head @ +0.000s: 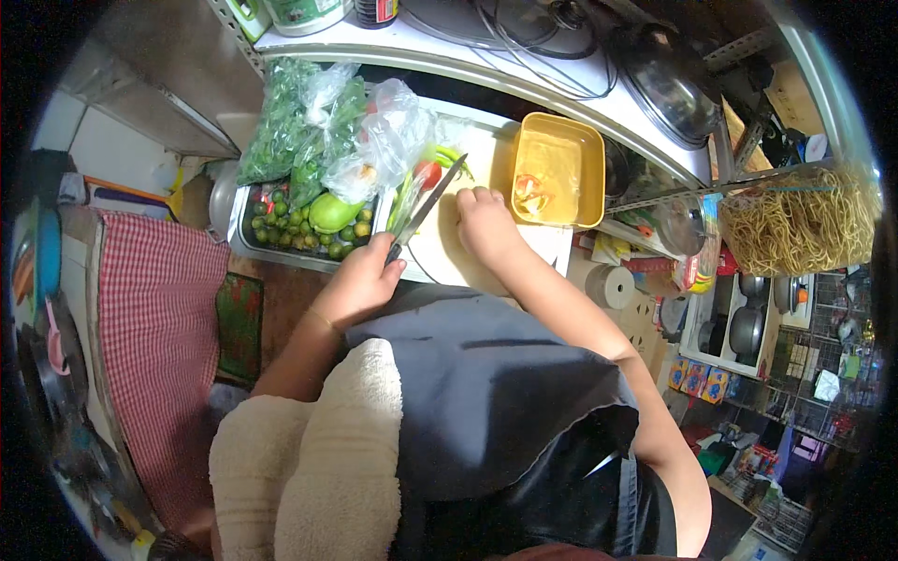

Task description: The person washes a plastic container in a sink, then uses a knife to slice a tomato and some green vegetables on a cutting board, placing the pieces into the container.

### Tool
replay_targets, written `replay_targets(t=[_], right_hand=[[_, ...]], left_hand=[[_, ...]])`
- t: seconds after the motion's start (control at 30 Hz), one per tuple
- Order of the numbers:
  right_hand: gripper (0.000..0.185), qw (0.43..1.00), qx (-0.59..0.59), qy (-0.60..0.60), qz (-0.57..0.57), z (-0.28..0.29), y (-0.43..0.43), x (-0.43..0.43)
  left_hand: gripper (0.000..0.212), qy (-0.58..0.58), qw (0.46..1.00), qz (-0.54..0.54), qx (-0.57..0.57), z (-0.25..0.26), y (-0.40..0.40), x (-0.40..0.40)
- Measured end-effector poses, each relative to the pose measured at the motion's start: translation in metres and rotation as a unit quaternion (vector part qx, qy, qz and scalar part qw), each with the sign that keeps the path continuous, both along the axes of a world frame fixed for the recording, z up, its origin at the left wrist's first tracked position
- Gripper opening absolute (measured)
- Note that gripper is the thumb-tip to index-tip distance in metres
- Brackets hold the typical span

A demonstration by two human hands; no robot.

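Note:
My left hand (pixel 365 280) grips the dark handle of a kitchen knife (pixel 438 193), its blade pointing up and to the right over a pale cutting board (pixel 438 245). My right hand (pixel 484 221) rests on the board with curled fingers; whether something is under them is hidden. Beside the blade lie a red tomato (pixel 426 174) and long green chili peppers (pixel 449 156). Green stalks in clear plastic (pixel 402 203) lie left of the knife. Right of my right hand, a yellow plastic container (pixel 559 168) holds orange-red pieces in what looks like clear liquid.
A metal tray (pixel 245 245) at the left holds small green citrus fruits (pixel 302 231) and a larger pale green vegetable (pixel 333 212). Bagged leafy greens (pixel 277 126) stand behind it. A white shelf (pixel 449 35) spans the back; bagged dried noodles (pixel 800 224) hang at the right.

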State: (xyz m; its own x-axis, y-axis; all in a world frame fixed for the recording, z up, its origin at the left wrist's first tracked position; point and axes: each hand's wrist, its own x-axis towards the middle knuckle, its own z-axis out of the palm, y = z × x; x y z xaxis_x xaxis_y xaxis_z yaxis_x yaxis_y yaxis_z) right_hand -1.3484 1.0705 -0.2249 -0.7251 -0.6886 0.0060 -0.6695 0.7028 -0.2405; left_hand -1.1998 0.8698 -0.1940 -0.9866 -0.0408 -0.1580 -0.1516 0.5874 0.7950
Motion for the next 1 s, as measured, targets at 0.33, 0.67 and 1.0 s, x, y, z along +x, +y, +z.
replay_targets(t=[0.33,0.67,1.0], right_hand=[[0.018,0.968,-0.248,-0.045,-0.013,-0.002,0.028,0.021],[0.014,0.954,-0.298,-0.013,-0.010,-0.002,0.030,0.026],[0.021,0.966,-0.242,-0.023,-0.086,0.005,0.021,0.029]], left_hand=[[0.025,-0.120,0.977,-0.128,-0.117,0.006,0.017,-0.014],[0.022,-0.134,0.975,-0.115,-0.135,0.014,0.038,-0.032],[0.038,-0.118,0.976,-0.150,-0.103,0.026,-0.028,0.049]])
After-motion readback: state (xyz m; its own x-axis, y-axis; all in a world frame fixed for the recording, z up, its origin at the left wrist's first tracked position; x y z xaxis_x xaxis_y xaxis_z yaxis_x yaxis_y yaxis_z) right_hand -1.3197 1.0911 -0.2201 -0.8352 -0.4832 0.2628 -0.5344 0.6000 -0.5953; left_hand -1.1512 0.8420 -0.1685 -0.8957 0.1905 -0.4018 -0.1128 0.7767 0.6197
